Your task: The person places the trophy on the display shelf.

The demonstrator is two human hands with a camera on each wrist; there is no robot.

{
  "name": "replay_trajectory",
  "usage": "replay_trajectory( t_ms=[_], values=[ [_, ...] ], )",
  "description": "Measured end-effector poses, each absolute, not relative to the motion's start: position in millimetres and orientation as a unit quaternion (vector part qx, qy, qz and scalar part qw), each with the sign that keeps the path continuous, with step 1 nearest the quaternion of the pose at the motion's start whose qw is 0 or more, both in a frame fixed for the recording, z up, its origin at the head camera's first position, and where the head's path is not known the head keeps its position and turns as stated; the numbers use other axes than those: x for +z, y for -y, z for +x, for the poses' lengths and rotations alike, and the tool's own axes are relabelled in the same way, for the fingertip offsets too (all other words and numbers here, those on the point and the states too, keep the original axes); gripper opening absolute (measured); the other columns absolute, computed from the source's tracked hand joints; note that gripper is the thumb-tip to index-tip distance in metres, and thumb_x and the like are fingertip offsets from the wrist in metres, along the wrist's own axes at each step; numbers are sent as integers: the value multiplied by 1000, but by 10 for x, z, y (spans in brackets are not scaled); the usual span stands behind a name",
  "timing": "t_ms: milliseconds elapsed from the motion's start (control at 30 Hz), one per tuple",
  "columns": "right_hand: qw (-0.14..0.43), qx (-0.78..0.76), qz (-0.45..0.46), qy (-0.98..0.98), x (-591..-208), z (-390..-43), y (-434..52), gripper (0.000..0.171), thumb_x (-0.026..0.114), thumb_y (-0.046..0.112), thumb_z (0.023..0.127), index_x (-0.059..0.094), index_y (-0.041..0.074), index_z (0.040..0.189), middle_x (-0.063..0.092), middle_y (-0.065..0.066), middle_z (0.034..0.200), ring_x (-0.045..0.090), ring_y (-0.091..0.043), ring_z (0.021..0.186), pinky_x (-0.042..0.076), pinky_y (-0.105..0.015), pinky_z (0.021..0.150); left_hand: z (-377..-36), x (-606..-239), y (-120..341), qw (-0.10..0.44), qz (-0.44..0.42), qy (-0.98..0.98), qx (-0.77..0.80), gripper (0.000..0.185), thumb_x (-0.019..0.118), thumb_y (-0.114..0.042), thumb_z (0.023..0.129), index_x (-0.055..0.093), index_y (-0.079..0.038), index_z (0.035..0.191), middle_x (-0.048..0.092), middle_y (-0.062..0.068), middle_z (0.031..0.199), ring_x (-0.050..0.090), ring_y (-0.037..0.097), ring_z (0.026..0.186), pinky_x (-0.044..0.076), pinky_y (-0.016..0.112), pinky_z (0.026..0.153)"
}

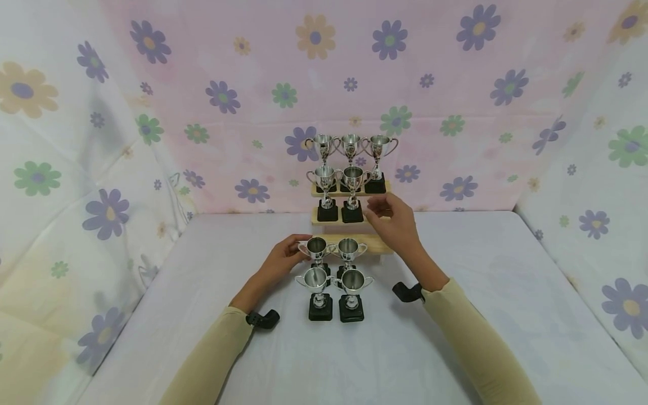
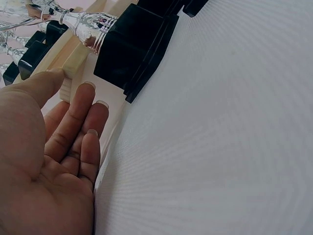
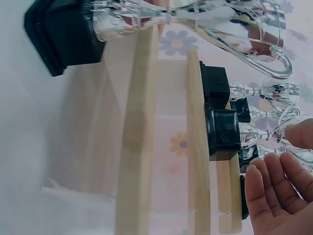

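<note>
1. Left hand (image 1: 280,260): fingers relaxed and nearly straight, fingertips (image 2: 88,93) beside the left end of the lowest wooden step (image 1: 372,243) and the far-left small trophy (image 1: 316,250); whether they touch the cup is hard to tell from the head view.
2. Right hand (image 1: 396,222): spread, holding nothing, raised just right of the middle-step trophies (image 1: 340,191).
3. Four small silver trophies on black bases stand between the hands: two on the lowest step, and two nearer ones (image 1: 334,292) on the bench (image 1: 506,315).
4. Stepped wooden stand (image 1: 349,216): two trophies on the middle step, three on the top step (image 1: 350,154).
5. Surround: flowered cloth backdrop (image 1: 228,84) behind and at both sides.
</note>
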State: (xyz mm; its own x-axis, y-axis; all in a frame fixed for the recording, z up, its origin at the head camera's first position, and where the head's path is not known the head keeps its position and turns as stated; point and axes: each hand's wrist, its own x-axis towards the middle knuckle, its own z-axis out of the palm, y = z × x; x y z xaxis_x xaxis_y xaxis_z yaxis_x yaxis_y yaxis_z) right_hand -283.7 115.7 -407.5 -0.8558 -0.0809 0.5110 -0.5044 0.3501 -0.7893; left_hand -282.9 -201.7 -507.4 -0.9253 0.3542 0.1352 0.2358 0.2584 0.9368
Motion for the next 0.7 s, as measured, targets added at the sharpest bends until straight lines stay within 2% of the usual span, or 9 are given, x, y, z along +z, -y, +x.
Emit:
replay_trajectory(
  t_ms=[367, 600, 700],
  values=[
    [159, 521, 257, 798, -4204, -2762, -1277, 26, 71, 2, 101, 67, -4, 126, 72, -16, 106, 70, -28, 96, 58, -32, 85, -2838, -5075, 2022, 48, 189, -799, 568, 44, 65, -10, 106, 57, -10, 150, 76, 15, 123, 73, 16, 103, 54, 27, 91],
    [103, 484, 299, 816, -4221, -2740, -1353, 24, 70, 2, 101, 69, 1, 125, 74, -10, 104, 71, -23, 93, 59, -38, 84, -2841, -5080, 2025, 53, 185, -802, 565, 44, 65, -12, 107, 57, -11, 150, 77, 13, 123, 73, 18, 104, 53, 27, 92],
    [57, 470, 324, 819, -4196, -2734, -1390, 22, 69, 2, 101, 70, 4, 123, 74, -7, 105, 70, -22, 94, 59, -41, 85, -2841, -5080, 2029, 52, 186, -803, 564, 44, 65, -12, 107, 57, -11, 150, 76, 13, 125, 73, 18, 105, 53, 28, 93]
  ],
)
